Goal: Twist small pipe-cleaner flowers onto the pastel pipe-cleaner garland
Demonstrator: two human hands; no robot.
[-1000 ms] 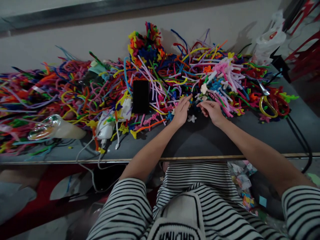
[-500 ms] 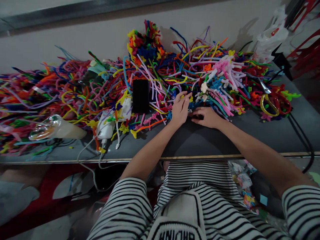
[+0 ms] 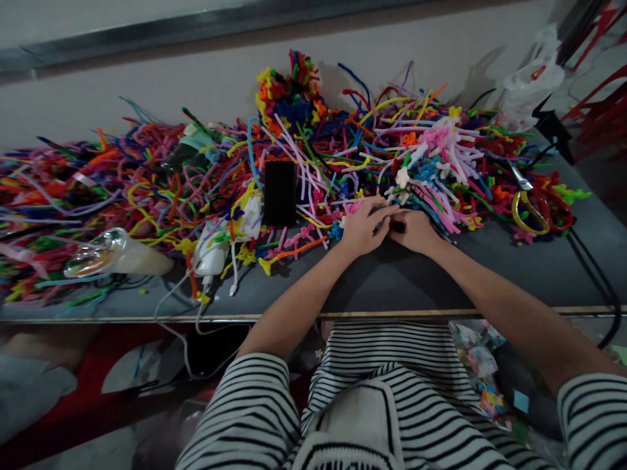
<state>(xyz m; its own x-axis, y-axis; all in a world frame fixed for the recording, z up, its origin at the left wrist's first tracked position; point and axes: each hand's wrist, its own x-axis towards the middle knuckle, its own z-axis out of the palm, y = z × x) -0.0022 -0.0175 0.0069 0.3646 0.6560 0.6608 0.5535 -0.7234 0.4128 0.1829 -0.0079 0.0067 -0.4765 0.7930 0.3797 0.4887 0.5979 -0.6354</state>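
My left hand [image 3: 363, 228] and my right hand [image 3: 417, 230] meet at the front of a long heap of coloured pipe cleaners [image 3: 343, 153]. Both hands are closed, fingertips pinched together. Whatever sits between them is hidden or too small to name. Just beyond the right hand lies a bundle of pink, white and blue pipe cleaners [image 3: 450, 170]. Several pink pieces [image 3: 353, 207] show behind the left hand. To the left of that hand, a black phone [image 3: 279, 194] rests on the heap.
Scissors [image 3: 530, 212] with yellow and red handles lie at the right. A white power adapter [image 3: 211, 251] with cables and a tipped plastic cup [image 3: 142, 253] are at the left. A plastic bag [image 3: 531, 85] stands at the far right, against the wall. The grey tabletop [image 3: 392, 287] ends close to my body.
My hands have come together; the left fingers have drawn back from the pile and now meet the right fingertips. The whole view has shifted slightly.
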